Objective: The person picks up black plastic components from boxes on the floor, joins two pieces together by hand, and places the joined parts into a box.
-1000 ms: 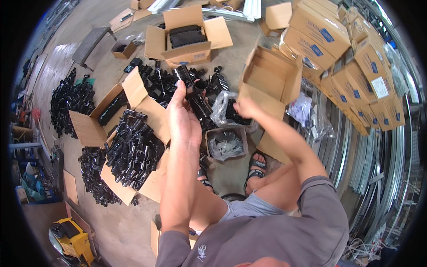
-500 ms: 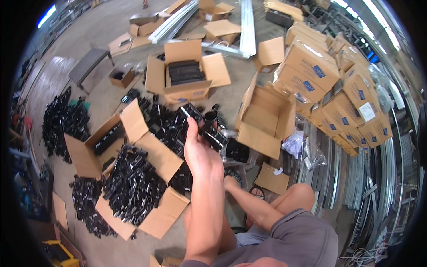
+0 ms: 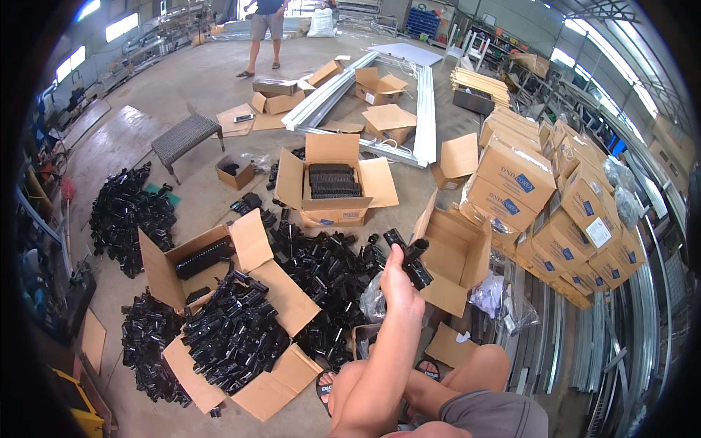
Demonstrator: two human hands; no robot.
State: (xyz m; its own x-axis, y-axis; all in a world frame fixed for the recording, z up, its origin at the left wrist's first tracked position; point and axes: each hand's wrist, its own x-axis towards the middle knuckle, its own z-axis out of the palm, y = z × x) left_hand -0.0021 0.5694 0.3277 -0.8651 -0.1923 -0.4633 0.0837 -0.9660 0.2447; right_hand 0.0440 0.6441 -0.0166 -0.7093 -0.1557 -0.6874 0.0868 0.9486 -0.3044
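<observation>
My left hand [image 3: 403, 286] is closed around several short black tubular fittings [image 3: 417, 250], its thumb lying along their left side. It is raised in front of the near left corner of an open cardboard box [image 3: 456, 252], whose visible inside is bare; I cannot tell whether the fittings are over its edge. Part of my right forearm [image 3: 423, 393] shows by my knees, but my left forearm hides the right hand. Left of my hand spreads a pile of loose black fittings [image 3: 321, 292].
A tipped cardboard box [image 3: 288, 369] spills black fittings at the near left. Another box [image 3: 332, 218] holds rows of black parts. Stacked closed cartons [image 3: 511, 179] and long metal profiles [image 3: 540, 350] lie right. A woven stool [image 3: 186, 139] and a standing person [image 3: 267, 29] are farther back.
The view has tipped upward, bringing in more floor and a standing person. My left hand, still holding the black fittings, has moved right, closer to the open box.
</observation>
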